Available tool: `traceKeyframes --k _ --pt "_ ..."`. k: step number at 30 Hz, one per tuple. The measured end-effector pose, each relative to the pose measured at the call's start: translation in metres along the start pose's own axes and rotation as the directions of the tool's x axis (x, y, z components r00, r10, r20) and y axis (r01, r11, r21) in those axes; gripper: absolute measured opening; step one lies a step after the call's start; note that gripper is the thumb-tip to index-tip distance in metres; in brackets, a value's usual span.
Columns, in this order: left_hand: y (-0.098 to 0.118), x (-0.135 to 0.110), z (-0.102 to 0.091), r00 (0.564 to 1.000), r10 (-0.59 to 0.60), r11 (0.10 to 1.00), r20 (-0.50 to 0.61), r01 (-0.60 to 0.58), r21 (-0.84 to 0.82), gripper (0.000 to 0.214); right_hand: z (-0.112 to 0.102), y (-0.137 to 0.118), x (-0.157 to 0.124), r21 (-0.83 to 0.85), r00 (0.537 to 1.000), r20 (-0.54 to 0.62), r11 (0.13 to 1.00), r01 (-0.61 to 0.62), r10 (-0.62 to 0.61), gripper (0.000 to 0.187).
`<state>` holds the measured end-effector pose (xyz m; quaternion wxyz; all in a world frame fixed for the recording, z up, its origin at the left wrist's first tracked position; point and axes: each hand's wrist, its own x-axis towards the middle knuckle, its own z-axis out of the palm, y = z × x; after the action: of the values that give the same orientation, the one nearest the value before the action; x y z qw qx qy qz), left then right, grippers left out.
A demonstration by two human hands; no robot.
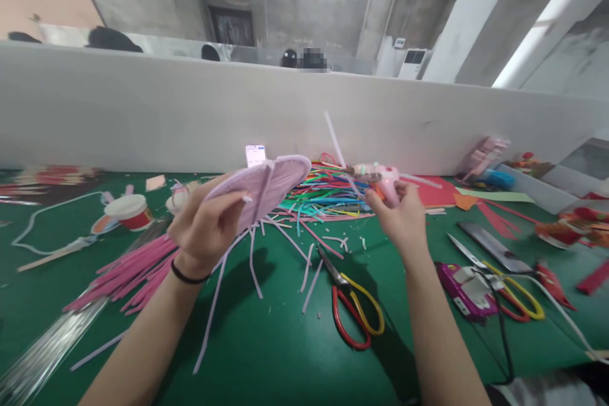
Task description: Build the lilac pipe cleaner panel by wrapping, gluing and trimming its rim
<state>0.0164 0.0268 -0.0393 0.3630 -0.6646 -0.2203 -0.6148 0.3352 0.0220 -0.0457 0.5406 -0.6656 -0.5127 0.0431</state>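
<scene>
My left hand (207,222) is closed on a flat lilac pipe-cleaner piece (280,187), held up over the table. The piece has a rounded outline and a darker band across it. In my right hand (402,216) is a pink glue gun (387,181), its nozzle pointing left, with a glue stick out of the back. A loose lilac pipe cleaner (336,139) slants up by the nozzle; what holds it I cannot tell. Below lie scissors (349,298) with one red and one yellow handle.
Colourful pipe cleaners (323,193) are heaped at the back, pink ones (137,273) at left. A lit phone (255,155) leans on the white partition (190,108). Right are a purple power strip (469,292), with cords, and more scissors (518,292). A lidded cup (128,210) stands left.
</scene>
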Motion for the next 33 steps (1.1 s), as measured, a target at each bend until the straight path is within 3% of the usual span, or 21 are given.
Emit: traceKeyframes --k 3,7,12,15,17,21,23,28,33 --pt "0.004 -0.005 0.004 0.993 0.069 0.997 0.094 -0.065 -0.046 0.027 -0.013 -0.037 0.007 0.065 0.977 -0.147 0.985 0.163 -0.152 0.052" --pt "0.003 -0.01 0.007 0.992 0.067 0.996 0.108 -0.06 -0.061 0.026 -0.011 -0.064 0.006 0.056 0.936 -0.163 0.945 0.323 -0.311 0.037" --pt "-0.008 -0.006 0.005 0.998 0.049 0.999 0.029 -0.049 -0.01 0.032 0.004 -0.059 0.008 -0.228 0.922 -0.179 0.926 0.301 -0.344 0.033" --pt "-0.013 -0.001 -0.001 0.996 -0.083 0.995 0.007 0.083 0.059 0.032 0.009 -0.047 0.016 -0.315 0.954 -0.017 0.907 0.279 -0.299 0.032" --pt "-0.016 0.002 -0.006 0.985 -0.174 0.979 0.016 0.171 0.115 0.026 0.012 -0.038 0.022 -0.278 0.964 0.081 0.923 0.266 -0.253 0.032" --pt "-0.022 0.006 -0.015 0.987 -0.159 0.964 -0.03 0.161 0.209 0.019 0.016 -0.024 0.033 -0.269 0.982 0.114 0.946 0.179 -0.153 0.032" --pt "-0.023 0.007 -0.016 0.989 -0.147 0.963 0.015 0.139 0.23 0.022 0.015 -0.023 0.035 -0.141 0.982 0.12 0.976 0.164 -0.147 0.032" --pt "-0.012 0.005 -0.007 0.993 0.076 0.993 0.092 -0.084 0.086 0.034 0.003 -0.043 0.025 0.222 0.977 -0.097 0.952 0.209 -0.192 0.032" --pt "0.007 0.003 -0.003 0.974 0.128 0.992 0.184 -0.125 -0.029 0.035 -0.004 -0.066 -0.001 0.178 0.916 -0.188 0.905 0.387 -0.355 0.031"
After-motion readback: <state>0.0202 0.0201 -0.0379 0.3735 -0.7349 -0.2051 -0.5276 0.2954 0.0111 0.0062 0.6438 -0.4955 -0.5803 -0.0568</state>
